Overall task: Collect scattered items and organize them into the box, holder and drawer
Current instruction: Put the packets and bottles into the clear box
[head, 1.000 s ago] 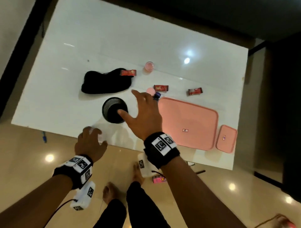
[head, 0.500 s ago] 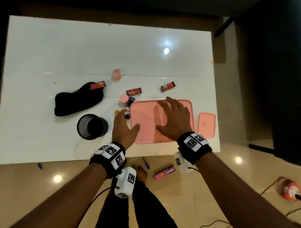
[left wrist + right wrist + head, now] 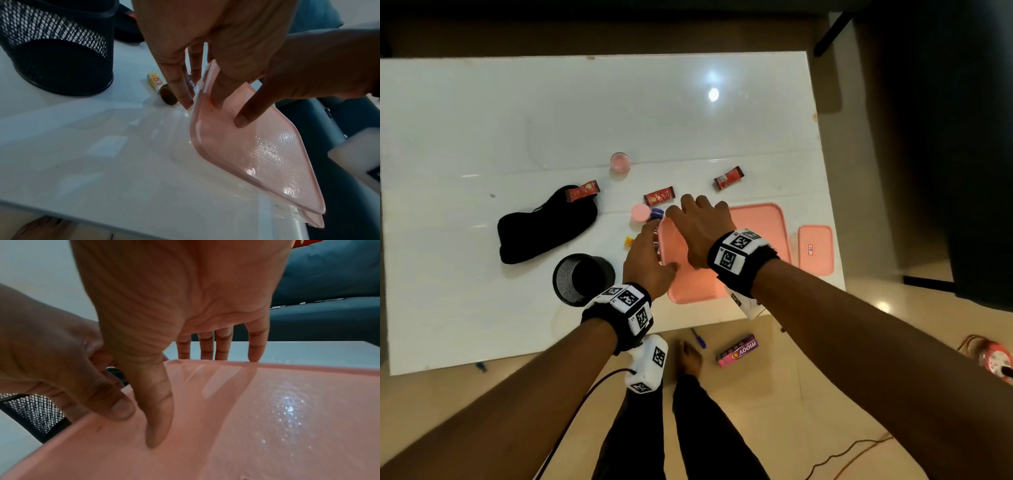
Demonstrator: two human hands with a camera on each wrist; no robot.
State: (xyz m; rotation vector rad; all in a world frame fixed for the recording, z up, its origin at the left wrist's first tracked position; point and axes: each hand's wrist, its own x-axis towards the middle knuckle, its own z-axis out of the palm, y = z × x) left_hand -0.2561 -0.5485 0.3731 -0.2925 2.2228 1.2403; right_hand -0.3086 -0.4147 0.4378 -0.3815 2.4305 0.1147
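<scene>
A large pink lid [image 3: 756,233] lies on a clear box at the table's front right. My left hand [image 3: 650,253] pinches its left edge, thumb [image 3: 218,97] on top and fingers [image 3: 183,97] down the outside. My right hand [image 3: 698,222] holds the far left corner, its thumb [image 3: 158,426] pressed on the lid [image 3: 267,418] and its fingers hooked over the far edge. A black mesh holder [image 3: 582,277] stands left of the hands. Red wrappers [image 3: 659,196] and a blue-capped bottle [image 3: 656,214] lie nearby.
A black pouch [image 3: 544,222] lies far left with a wrapper [image 3: 582,191] on it. A small pink-lidded box [image 3: 815,248] sits right of the big one. A pink jar [image 3: 620,161] stands behind. On the floor lie a pink carton [image 3: 738,351] and a blue pen [image 3: 698,338].
My right hand slid from the middle of the lid to its far left corner and took hold. My left hand came up from the table's front edge to the lid's left edge.
</scene>
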